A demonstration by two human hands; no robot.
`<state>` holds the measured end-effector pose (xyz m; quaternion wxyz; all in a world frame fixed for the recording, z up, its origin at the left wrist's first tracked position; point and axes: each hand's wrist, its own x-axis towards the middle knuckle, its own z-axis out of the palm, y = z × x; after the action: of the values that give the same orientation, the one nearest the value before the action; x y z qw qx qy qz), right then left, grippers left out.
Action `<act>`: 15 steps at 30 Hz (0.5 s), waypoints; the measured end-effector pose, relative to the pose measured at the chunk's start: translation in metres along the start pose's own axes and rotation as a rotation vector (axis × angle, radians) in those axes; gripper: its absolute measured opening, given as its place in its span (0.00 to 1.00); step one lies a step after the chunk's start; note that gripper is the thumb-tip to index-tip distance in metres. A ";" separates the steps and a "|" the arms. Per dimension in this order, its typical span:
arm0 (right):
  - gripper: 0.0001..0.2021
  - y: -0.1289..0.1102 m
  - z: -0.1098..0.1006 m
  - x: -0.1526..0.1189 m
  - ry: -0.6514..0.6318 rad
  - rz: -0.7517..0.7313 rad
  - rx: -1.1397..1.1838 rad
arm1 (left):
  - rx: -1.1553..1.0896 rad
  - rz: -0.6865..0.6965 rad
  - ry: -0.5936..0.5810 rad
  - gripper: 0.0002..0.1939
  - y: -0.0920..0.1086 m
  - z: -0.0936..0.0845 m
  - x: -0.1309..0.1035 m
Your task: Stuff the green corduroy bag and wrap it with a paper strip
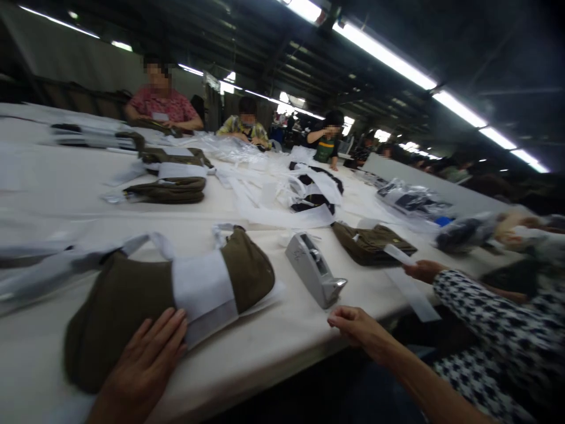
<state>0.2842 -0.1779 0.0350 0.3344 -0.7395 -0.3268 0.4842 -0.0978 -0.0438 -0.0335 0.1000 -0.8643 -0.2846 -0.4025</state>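
An olive-brown bag (pixel 132 288) lies on the table in front of me, with a white paper band (pixel 203 282) around its middle. My left hand (pixel 148 359) rests flat on the bag's near side, fingers stretched out, their tips at the band's edge. Close to the table's front edge is my right hand (pixel 355 328), thumb and fingertips pinched together; anything between them is too small to make out. Just beyond it stands a grey tape dispenser (pixel 311 271), its cutting end pointing toward that hand.
To my right, a co-worker's hand (pixel 426 271) holds a white strip (pixel 398 254) by another olive bag (pixel 371 241). Banded bags (pixel 168 189) lie farther left. Black items with white paper (pixel 315 185) and clear plastic (pixel 233 147) occupy the middle. Several people work across the table.
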 end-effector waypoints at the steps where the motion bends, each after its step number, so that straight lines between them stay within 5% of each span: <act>1: 0.13 -0.008 0.017 -0.004 -0.080 -0.023 0.034 | 0.033 0.040 -0.023 0.15 0.003 -0.004 0.001; 8: 0.12 -0.085 0.154 -0.005 -0.541 -0.136 0.182 | 0.117 -0.014 -0.128 0.16 0.011 -0.016 0.005; 11: 0.14 -0.102 0.193 0.007 -0.554 -0.145 0.230 | 0.105 -0.013 -0.112 0.15 0.011 -0.016 0.003; 15: 0.15 -0.112 0.220 0.022 -0.520 -0.119 0.208 | 0.099 -0.025 -0.073 0.16 0.010 -0.015 -0.001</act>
<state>0.0680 -0.0586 0.0472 0.3412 -0.5315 -0.3931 0.6682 -0.1020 -0.0584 -0.0243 0.1272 -0.8687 -0.3184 -0.3574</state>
